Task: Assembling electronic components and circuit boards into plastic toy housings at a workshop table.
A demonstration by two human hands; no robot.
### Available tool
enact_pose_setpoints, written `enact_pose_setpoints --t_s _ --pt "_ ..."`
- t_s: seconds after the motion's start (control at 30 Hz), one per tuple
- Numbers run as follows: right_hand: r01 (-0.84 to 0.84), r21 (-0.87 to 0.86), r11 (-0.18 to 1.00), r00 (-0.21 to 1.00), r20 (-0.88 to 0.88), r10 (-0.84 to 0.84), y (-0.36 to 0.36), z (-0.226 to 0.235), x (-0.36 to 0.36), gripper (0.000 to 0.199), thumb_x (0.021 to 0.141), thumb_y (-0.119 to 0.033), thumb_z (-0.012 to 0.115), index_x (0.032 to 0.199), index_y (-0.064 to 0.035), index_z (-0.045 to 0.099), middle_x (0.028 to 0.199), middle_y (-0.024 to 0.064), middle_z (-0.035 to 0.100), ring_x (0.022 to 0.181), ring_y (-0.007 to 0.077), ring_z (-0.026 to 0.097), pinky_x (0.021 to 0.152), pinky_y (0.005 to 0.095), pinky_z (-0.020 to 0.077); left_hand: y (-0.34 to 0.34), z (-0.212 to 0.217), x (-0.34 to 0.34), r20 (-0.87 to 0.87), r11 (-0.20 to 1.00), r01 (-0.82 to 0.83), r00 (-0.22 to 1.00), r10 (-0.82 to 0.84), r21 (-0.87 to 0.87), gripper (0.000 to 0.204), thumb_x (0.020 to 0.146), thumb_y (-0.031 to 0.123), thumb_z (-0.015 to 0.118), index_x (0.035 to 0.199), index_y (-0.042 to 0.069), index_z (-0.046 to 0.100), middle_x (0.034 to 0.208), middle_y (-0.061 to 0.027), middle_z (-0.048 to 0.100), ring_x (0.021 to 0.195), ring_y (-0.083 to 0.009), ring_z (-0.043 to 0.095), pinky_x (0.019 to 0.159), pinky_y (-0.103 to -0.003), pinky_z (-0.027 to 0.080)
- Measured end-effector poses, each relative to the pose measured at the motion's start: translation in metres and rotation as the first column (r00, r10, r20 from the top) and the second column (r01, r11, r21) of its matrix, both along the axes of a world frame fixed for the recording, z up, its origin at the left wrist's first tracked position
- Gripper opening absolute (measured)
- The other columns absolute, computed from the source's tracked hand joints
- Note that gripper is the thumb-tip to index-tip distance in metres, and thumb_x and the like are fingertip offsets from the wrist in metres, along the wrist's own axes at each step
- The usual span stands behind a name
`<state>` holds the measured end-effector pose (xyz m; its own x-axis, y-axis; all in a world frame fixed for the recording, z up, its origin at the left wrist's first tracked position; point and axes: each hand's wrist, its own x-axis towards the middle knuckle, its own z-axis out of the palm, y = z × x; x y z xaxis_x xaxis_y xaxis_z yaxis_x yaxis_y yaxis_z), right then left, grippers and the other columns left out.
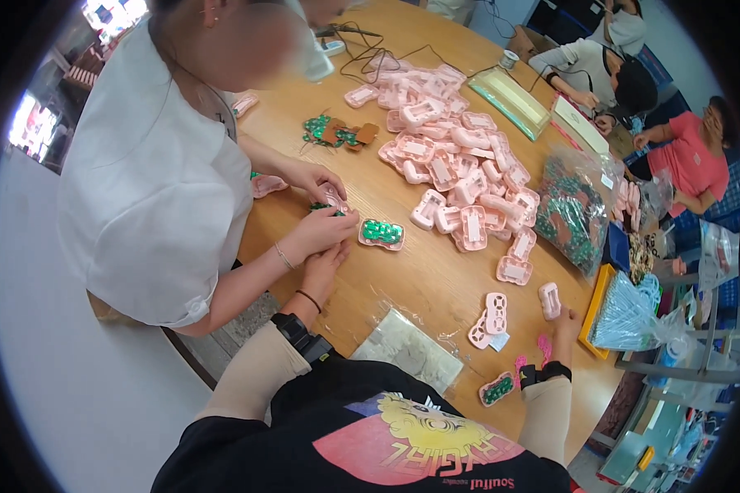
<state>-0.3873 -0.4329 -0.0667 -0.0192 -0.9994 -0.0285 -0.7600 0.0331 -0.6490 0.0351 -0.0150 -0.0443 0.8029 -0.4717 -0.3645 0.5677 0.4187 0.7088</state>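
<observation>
Head view: clear bag [574, 209] holds green boards; left hand [325, 267] open, right hand [564, 327] open beside pink shell [549, 300].

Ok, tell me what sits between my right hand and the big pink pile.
In the head view, one pink shell lies just above the right hand; beyond it, bare wooden table up to the pile of pink shells.

Setting: small assembly workshop, hand work, no machines in view. Evidence: one large round wooden table [419, 279] shared by several seated people; a heap of identical pink plastic housings [460, 164] piled at its centre; loose green circuit boards [329, 131] beside it; a clear bag of more green boards [571, 209] at the far edge; cables [386, 49] trailing across the top; a yellow tray of bagged parts [625, 316] to the right.
</observation>
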Motion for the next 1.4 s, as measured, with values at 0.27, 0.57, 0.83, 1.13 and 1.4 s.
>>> enact_pose_setpoints --t_s 0.27,0.57,0.83,1.13,1.4 --pt "-0.723 -0.217 0.656 0.631 0.179 0.755 0.167 0.111 0.24 0.027 0.082 -0.007 0.058 0.109 -0.0038 0.056 0.102 0.0128 0.059 0.1 0.0232 0.056 0.083 0.0334 0.0446 0.019 0.006 -0.004 0.004 0.993 0.028 1.0 -0.028 0.112 0.026 0.089 0.007 0.055 0.114 0.005 0.054 0.111 -0.0069 0.058 0.1 -0.0188 0.058 0.087 -0.032 0.049" --pt "-0.922 -0.38 0.08 0.122 -0.09 0.988 0.297 0.08 0.403 0.045 0.067 -0.007 0.067 0.11 -0.0063 0.054 0.102 0.0137 0.054 0.097 0.0322 0.05 0.084 0.0415 0.0417 0.065 -0.006 0.022 0.114 0.905 0.148 0.971 -0.209 0.399 0.018 0.092 0.019 0.053 0.103 0.005 0.057 0.09 -0.003 0.061 0.081 -0.0131 0.06 0.066 -0.028 0.049" --pt "-0.97 -0.243 -0.003 0.092 -0.376 0.922 0.3 0.073 0.421 0.042 0.066 -0.014 0.069 0.105 -0.0077 0.056 0.095 0.009 0.057 0.092 0.0291 0.053 0.077 0.0406 0.042 0.081 0.001 0.028 -0.021 0.938 -0.088 0.995 0.1 0.336 0.017 0.091 0.014 0.052 0.106 0.006 0.054 0.098 -0.0054 0.06 0.087 -0.0181 0.061 0.071 -0.028 0.05" --pt "-0.89 0.329 0.316 0.439 0.806 0.396 0.28 0.088 0.394 0.02 0.088 -0.018 0.054 0.101 -0.0033 0.057 0.093 0.0075 0.063 0.082 0.0165 0.061 0.07 0.0301 0.0473 0.014 0.03 0.014 0.065 0.948 0.006 0.998 -0.028 0.319 0.038 0.09 0.015 0.056 0.122 0.0 0.044 0.112 -0.0085 0.057 0.097 -0.0157 0.058 0.082 -0.027 0.049" --pt "-0.847 0.465 0.257 0.466 0.883 -0.061 0.265 0.116 0.348 0.021 0.091 -0.018 0.051 0.106 -0.003 0.052 0.098 0.0114 0.063 0.086 0.0197 0.063 0.074 0.0301 0.0544 0.009 0.051 -0.002 0.212 0.95 0.273 0.93 -0.3 0.15 0.042 0.085 0.008 0.06 0.122 0.0 0.042 0.107 -0.007 0.058 0.093 -0.0121 0.057 0.078 -0.025 0.048"
